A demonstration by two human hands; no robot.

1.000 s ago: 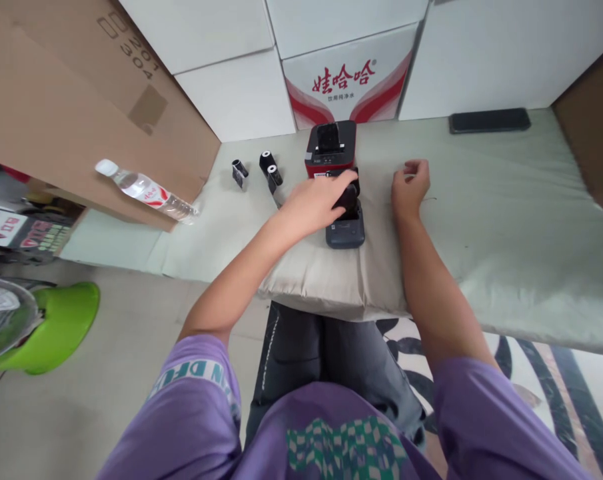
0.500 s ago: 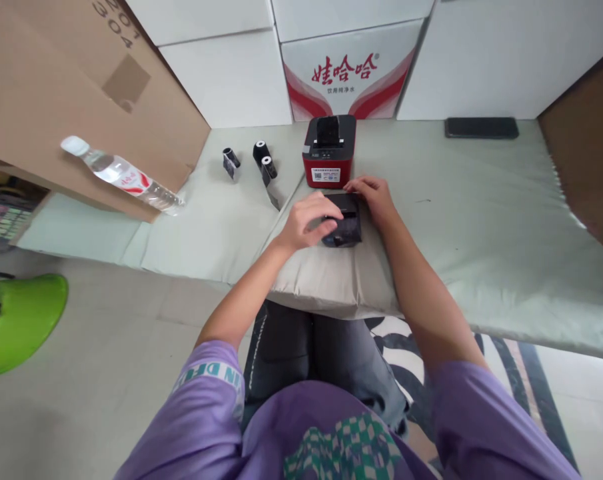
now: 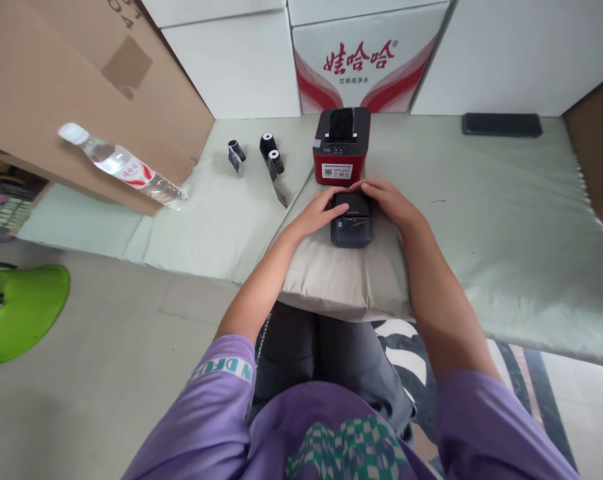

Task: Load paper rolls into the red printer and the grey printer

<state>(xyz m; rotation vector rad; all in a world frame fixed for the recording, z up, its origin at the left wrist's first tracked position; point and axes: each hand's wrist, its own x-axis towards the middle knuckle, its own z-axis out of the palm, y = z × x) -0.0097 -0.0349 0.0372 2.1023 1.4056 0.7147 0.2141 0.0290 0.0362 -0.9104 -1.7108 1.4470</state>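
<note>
We have both hands on the small black printer [image 3: 352, 225], which sits on the pillow [image 3: 341, 280] over our lap, just near of the red printer [image 3: 341, 143]. Our left hand [image 3: 320, 212] lies across its far-left corner, fingers [image 3: 342, 208] stretched flat over the lid, not curled around anything. Our right hand [image 3: 394, 203] rests on the far-right corner, fingers spread and lightly bent, pressing rather than gripping. The black printer's long axis runs near to far, straight out from us, and its near half shows bare between our wrists. Both hands are about equally close. Three rolls [image 3: 267, 145] lie far left on the mat [image 3: 506, 200], well apart from our left hand.
</note>
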